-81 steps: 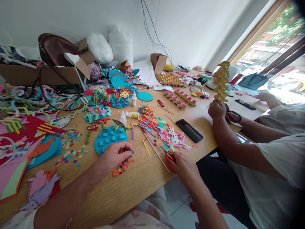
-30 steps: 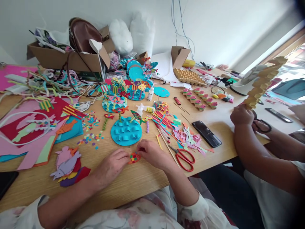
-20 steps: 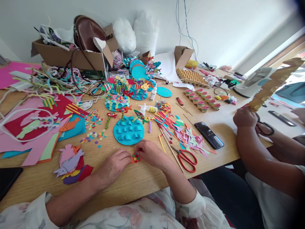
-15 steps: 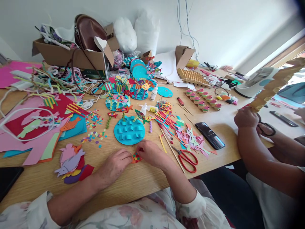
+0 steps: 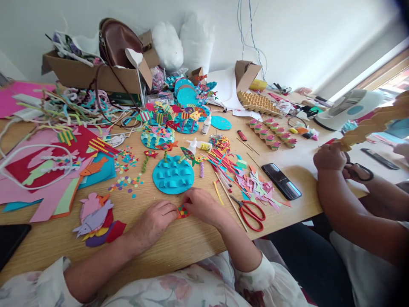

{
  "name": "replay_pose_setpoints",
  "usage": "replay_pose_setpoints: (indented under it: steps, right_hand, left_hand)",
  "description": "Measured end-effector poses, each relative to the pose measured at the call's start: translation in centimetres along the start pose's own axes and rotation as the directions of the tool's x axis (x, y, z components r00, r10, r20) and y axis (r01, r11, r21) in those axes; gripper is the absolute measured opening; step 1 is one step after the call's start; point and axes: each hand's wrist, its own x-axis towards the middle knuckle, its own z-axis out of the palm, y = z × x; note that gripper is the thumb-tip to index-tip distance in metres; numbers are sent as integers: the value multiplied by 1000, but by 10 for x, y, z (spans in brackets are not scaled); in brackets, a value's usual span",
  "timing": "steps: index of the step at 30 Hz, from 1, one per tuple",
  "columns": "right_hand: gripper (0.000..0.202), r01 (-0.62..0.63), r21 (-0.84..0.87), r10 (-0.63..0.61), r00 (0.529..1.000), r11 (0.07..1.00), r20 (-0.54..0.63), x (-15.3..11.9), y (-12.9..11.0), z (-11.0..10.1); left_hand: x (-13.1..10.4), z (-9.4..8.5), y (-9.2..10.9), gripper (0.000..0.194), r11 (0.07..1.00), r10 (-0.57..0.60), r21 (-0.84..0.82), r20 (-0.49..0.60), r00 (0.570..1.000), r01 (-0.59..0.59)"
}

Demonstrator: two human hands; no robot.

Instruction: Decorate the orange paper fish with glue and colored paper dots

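A small orange paper fish with coloured dots (image 5: 183, 212) lies on the wood between my hands. My left hand (image 5: 156, 221) rests at its left end, fingers pressed together on the fish's edge. With thumb and fingertips pinched, my right hand (image 5: 201, 206) touches its right side. Just beyond them sits a round blue base with raised paper loops (image 5: 173, 175). Behind the base stand small paper fish on fuzzy stems, one of them a spotted fish (image 5: 188, 154), and a white glue bottle (image 5: 192, 146). Dots of coloured paper (image 5: 128, 184) are scattered to the left.
Red scissors (image 5: 252, 214), a wooden stick (image 5: 234, 204), paper scraps (image 5: 255, 183) and a black phone (image 5: 281, 181) lie to the right. Cut paper fish (image 5: 97, 219) are at the left. Another person's hand (image 5: 329, 158) holds an egg-carton strip (image 5: 370, 125), the other dark scissors (image 5: 361, 172).
At the right, the other person's egg-carton strip has tilted lower, and the dark scissors have shifted slightly. My hands and the dotted fish show no clear movement.
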Motion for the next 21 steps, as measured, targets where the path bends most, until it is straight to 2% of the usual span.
replay_pose_setpoints:
  steps: [8, 13, 21]
  right_hand:
    - [14, -2, 6, 3, 1000, 1000, -18, 0, 4, 3]
    - [14, 13, 31, -12, 999, 999, -47, -4, 5, -3]
    - [20, 63, 79, -55, 993, 995, -102, -14, 3, -3]
  left_hand:
    - [-2, 0, 0, 25, 1000, 5, 26, 5, 1000, -5]
    - [-1, -2, 1, 24, 1000, 10, 22, -2, 1000, -10]
    - [-2, -1, 2, 28, 999, 37, 39, -46, 998, -35]
